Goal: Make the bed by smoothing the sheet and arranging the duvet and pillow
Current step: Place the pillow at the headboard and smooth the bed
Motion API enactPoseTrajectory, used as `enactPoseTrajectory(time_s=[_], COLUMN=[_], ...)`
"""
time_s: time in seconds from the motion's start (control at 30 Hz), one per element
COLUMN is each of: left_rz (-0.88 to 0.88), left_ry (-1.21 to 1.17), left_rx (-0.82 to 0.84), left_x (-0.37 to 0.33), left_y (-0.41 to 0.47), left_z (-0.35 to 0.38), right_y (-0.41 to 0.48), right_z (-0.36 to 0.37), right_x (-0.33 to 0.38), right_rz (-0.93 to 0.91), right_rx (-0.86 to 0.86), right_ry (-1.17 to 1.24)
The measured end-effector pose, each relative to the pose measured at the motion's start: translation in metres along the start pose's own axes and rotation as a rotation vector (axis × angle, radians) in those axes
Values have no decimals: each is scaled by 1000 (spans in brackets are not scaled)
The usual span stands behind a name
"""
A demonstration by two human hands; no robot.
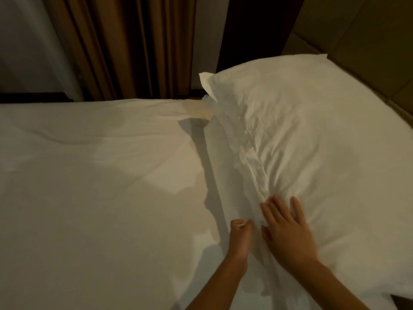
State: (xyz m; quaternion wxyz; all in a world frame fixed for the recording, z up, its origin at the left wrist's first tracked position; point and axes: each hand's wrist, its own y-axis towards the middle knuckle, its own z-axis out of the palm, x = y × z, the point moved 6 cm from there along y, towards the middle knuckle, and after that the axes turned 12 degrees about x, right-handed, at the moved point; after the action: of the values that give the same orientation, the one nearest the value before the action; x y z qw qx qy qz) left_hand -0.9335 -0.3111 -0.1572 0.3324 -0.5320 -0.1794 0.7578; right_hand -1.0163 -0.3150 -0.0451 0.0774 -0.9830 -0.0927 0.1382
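Pillow [312, 142] seen at bed's head end, rt side of view, far edge set vs. padded headboard [368, 41]. Its wrinkled near edge is pressed by the right hand [286, 229], fingers straight & spread. Loose pillowcase flap [225, 175] is pinched by curled fingers of the left hand [240, 233]. Duvet [100, 186] lies flat to the left, its edge just beside the flap. Curtain [134, 45] hangs beyond bed's far edge.

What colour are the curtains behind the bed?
Brown, plain with vertical folds; the curtains show best in the head view, the only one.
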Motion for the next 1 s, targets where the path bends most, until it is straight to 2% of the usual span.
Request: enactPoseTrajectory(time_s=[0.1, 0.17, 0.27, 0.47, 0.53, 0.57, 0.63, 0.7, 0.77, 0.87, 1.0], left_rz=[-81, -86, 47, 154, 124, 127, 241, 308, 350, 364, 291], left_ry=[133, 59, 6, 335, 517, 697, 1126, 1311, 1463, 1612, 1751], left_rx=[-60, -15, 11, -2, 2, 2, -181, -266, -274, -179, -104], left_x=[10, 24, 32, 22, 27, 34, 50, 72, 109, 158, 203], left_y=[27, 43, 56, 33, 32, 32, 28, 19, 8, 10, 1], left_z=[3, 19, 28, -21, -44, -57, -95, -122, -126, -123, -125], right_y=[-1, -3, -2, -3, -2, -1, 1, 3, 1, -17, -55], right_z=[8, 13, 17, 29, 32, 34, 35, 40, 60, 113, 203], right_x=[0, -3, -7, -2, 3, 8, 19, 37, 64, 113, 146], right_rz=[-26, -52, -73, -57, -23, -3, 36, 33, -9, -117, -142], right_rx=[-58, -97, -118, -107, -102, -97, -108, -134, -139, -92, 101], right_ry=[-9, -47, -91, -99, -71, -48, 16, 69, 115, 193, 333])
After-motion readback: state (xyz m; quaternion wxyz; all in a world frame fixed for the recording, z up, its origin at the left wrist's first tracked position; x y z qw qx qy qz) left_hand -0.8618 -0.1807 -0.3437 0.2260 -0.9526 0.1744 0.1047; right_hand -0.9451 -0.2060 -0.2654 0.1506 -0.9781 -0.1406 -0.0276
